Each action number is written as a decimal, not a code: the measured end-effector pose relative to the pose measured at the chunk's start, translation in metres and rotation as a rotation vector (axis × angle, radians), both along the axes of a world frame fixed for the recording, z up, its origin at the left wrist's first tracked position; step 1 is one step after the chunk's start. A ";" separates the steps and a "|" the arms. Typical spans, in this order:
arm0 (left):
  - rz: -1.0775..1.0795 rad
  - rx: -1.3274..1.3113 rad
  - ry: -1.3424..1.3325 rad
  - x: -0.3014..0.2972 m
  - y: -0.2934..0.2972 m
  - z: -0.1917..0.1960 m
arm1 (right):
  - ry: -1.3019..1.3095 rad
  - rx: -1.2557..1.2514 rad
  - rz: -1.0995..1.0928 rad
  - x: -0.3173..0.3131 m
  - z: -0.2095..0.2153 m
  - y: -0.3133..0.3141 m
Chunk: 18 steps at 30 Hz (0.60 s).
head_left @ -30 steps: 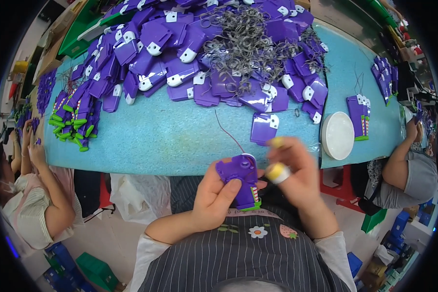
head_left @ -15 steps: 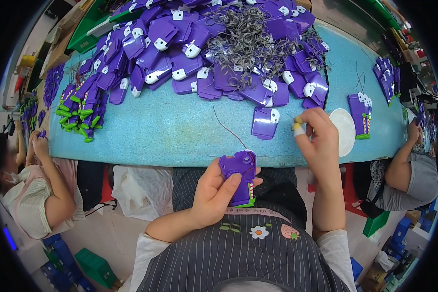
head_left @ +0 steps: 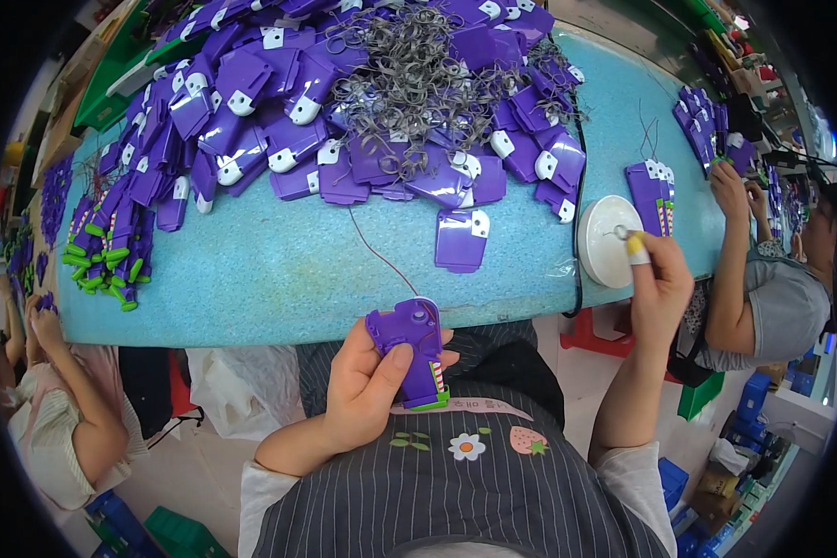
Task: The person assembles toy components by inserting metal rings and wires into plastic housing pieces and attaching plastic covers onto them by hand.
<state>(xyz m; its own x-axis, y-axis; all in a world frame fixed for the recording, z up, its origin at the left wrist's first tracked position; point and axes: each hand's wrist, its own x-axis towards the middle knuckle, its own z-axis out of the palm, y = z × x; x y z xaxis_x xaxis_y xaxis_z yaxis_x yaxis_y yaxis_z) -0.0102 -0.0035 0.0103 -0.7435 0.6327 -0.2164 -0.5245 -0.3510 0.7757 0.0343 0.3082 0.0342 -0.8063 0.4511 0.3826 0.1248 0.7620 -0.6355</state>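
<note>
L hand (head_left: pixel 358 395) grips shell (head_left: pixel 422 349); R hand (head_left: pixel 662 281) pinches ring (head_left: pixel 620 231), dish (head_left: pixel 601 268) by fingers; loose pinch cld drop it.

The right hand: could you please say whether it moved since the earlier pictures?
Yes, rightward: the right hand passed from left of the white dish to its right edge.

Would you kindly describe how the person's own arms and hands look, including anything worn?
Short light grey fabric sleeves end near the elbows, leaving the forearms bare. The left hand shows no glove; the right hand has yellow and white fingertip coverings.
</note>
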 end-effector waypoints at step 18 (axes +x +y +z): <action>-0.149 0.029 0.088 0.003 0.019 0.024 | -0.046 -1.062 0.607 0.003 0.007 -0.113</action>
<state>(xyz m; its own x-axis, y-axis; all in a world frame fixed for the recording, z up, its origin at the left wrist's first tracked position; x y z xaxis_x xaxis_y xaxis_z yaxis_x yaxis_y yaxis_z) -0.0071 0.0154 0.0347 -0.6563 0.7424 -0.1347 -0.5031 -0.2976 0.8114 0.0369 0.1952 0.0409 -0.9975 0.0681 0.0186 -0.0313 -0.1903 -0.9812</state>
